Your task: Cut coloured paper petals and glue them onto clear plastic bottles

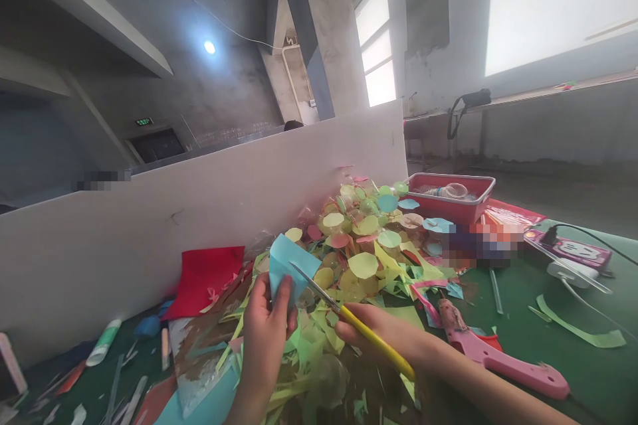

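My left hand [269, 325] pinches a folded piece of light blue paper [294, 264] between thumb and fingers, above the middle of the table. Yellow-handled scissors [371, 335] are gripped in my right hand [363, 325]. Their metal blades lie against the blue paper, with the tip over its face. Under and behind both hands spreads a heap of green and yellow paper scraps [319, 339]. Beyond it are many cut paper rounds [363, 265] in yellow, green, blue and pink, some on clear plastic pieces.
A pink glue gun [513, 362] lies at the right. Behind it stand a red basket [451, 202] with clear rings and a purple power strip [573, 249]. Red sheets [209, 275] and a glue stick [104, 342] are at the left. A white partition [124, 246] borders the table's back.
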A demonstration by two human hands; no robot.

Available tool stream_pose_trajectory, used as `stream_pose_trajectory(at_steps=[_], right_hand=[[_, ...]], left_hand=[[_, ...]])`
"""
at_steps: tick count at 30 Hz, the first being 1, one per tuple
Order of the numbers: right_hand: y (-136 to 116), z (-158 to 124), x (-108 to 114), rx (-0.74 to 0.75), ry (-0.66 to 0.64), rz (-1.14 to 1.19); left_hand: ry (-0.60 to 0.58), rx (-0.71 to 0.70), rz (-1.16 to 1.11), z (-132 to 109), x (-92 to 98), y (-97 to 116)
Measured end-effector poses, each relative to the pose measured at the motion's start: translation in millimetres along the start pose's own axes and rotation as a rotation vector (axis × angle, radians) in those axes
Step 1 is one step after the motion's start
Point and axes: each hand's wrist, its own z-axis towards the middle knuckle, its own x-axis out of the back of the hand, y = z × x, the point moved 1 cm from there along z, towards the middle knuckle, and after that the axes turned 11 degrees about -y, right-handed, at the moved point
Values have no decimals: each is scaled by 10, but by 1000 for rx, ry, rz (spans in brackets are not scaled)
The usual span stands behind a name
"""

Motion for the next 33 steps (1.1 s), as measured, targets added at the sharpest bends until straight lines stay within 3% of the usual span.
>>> stream_pose_trajectory(at_steps=[28, 33], right_hand=[[-12, 0, -5, 15, 7, -48], [11, 7, -2, 37, -20, -36]], left_hand=[[9, 18, 0, -41, -33, 41], [-39, 29, -6, -53, -56, 18]])
